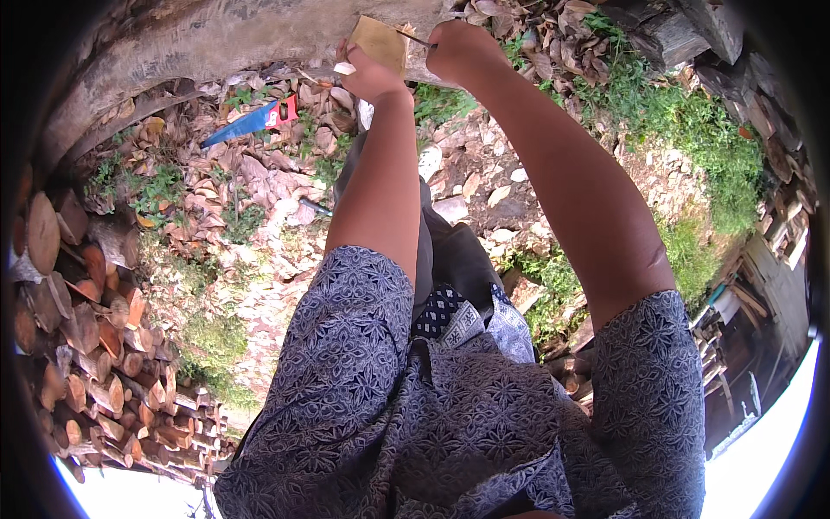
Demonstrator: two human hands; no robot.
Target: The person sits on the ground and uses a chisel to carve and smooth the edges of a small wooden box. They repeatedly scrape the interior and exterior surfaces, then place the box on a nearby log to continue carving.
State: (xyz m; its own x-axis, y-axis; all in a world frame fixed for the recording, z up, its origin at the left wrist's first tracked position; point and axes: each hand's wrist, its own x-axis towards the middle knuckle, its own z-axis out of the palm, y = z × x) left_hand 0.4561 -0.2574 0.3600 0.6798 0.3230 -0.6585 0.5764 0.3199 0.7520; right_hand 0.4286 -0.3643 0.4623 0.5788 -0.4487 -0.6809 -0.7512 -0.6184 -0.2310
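Observation:
My left hand (373, 76) grips a flat, squarish piece of pale wood (379, 45) at the top of the view, against a large log. A small whitish bit (344, 68) shows beside its fingers; I cannot tell what it is. To the right, my right hand (460, 54) is closed round the handle of a thin, dark, pointed tool (417, 39). Its narrow end reaches the wood's right edge, where the surface looks splintered. The handle is hidden in my fist, so the tool's exact kind does not show.
A large log (207, 39) crosses the far side. On the leaf-strewn ground left of my arm lies a handsaw (251, 121) with a blue blade and red handle. Stacked firewood (104, 346) rises at the left. Grass (692, 156) and more timber (778, 208) are at the right.

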